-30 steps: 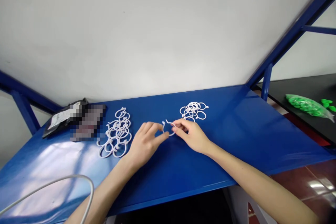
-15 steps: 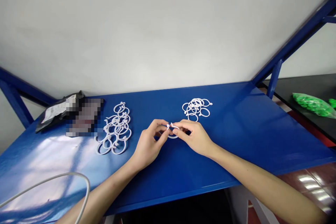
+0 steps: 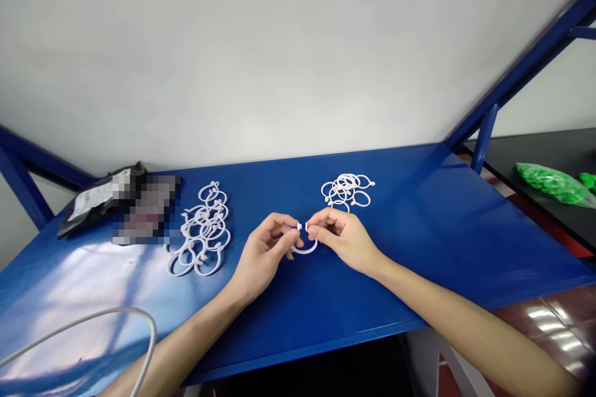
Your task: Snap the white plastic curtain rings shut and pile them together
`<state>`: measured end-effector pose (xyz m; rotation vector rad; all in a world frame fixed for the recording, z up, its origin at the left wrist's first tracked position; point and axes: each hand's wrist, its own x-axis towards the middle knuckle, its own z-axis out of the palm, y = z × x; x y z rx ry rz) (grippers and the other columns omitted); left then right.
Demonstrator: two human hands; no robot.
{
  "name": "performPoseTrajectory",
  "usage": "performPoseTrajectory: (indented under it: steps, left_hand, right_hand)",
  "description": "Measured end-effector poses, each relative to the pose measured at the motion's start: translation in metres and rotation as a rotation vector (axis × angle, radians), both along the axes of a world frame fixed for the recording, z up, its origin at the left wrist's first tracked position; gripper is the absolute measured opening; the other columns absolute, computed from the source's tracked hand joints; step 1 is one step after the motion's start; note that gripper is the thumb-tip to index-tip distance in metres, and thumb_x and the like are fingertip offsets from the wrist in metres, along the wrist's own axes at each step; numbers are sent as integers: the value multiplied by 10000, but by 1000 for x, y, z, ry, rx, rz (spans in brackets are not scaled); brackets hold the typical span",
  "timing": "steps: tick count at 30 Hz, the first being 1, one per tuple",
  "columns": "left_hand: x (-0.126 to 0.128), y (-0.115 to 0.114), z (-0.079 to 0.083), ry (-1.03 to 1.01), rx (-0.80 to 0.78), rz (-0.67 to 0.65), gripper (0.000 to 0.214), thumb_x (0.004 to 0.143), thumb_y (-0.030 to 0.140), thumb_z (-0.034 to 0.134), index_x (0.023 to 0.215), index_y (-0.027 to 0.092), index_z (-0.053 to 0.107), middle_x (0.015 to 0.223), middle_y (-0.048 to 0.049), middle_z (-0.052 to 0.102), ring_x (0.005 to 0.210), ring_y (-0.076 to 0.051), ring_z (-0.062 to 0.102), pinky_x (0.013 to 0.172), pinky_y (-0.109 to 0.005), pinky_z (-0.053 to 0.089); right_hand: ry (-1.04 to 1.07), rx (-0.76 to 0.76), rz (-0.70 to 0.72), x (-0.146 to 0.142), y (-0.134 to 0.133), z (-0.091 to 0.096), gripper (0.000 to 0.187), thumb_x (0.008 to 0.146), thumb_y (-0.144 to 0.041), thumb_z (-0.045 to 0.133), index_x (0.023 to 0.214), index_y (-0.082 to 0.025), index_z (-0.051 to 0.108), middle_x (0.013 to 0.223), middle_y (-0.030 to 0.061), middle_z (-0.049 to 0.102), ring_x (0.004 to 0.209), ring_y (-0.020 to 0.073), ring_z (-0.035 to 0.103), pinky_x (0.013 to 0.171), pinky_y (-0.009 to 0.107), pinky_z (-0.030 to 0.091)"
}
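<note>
White ring (image 3: 306, 252), gapped at its top, stands at the centre of the frame above the blue table (image 3: 344, 304). Left hand (image 3: 264, 254) and right hand (image 3: 347, 239) each pinch it near one end, thumb against fingers — apparently to steer the two ends independently. Larger ring pile (image 3: 203, 216) lies left of centre, smaller ring pile (image 3: 344, 184) beyond the right hand — probably spaced so the lots stay unmixed

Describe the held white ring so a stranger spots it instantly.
Find the blue table, then the left hand and right hand over it. They hold the white ring, its ends apart, while the left pile and right pile of rings lie unheld.
</note>
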<state>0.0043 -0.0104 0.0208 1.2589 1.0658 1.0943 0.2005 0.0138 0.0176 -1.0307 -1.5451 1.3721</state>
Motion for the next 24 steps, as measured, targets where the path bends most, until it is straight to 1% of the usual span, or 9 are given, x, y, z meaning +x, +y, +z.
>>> performPoseTrajectory:
  steps: [6,10,13,16,20,22,24]
  left_hand:
    - [1,-2,-1,-36,-31,1,240,874,404,753,965,188,702,789,-17,703,701,-136,643,603,-233,527]
    - [0,-3,-4,-36,-89,15,243,824,406,806,891,183,738,825,-28,725,715,-129,632,615,-224,521]
    - [-2,-3,-3,-50,-119,14,237,785,390,844,846,180,754,803,-28,732,713,-128,634,624,-222,511]
    - [-2,-3,-1,-87,-118,-1,222,765,370,862,815,179,759,785,-28,744,695,-127,646,638,-229,515]
    - [-2,-2,0,-134,-99,-21,207,761,359,867,797,187,757,816,-34,769,725,-145,688,688,-256,553]
    - [-2,-3,0,-140,-87,-22,206,762,360,866,793,188,758,827,-38,775,746,-157,705,725,-277,570]
    - [-3,-3,-1,-137,-74,-25,198,768,361,862,798,191,765,829,-38,778,766,-164,716,752,-284,575]
  right_hand:
    - [-56,84,5,0,-7,7,142,927,-360,704,946,-222,726,808,7,730,698,146,637,652,281,509]
    - [-61,133,15,-1,-10,9,130,929,-346,699,920,-218,720,810,11,737,705,150,653,652,281,524]
    - [-81,181,0,-1,-11,9,119,925,-333,705,894,-220,724,806,13,735,706,153,657,650,283,527]
    - [-105,276,-17,1,-12,10,108,926,-320,711,877,-226,731,778,9,721,695,153,643,661,293,521]
    - [-120,403,-48,1,-14,12,87,927,-293,710,866,-235,731,742,6,708,681,159,625,676,317,516]
    - [-128,433,-57,0,-14,13,99,937,-300,700,866,-237,729,749,10,711,690,165,631,685,329,518]
    - [-129,425,-55,0,-15,12,111,947,-317,694,876,-239,729,762,12,718,695,166,641,692,333,521]
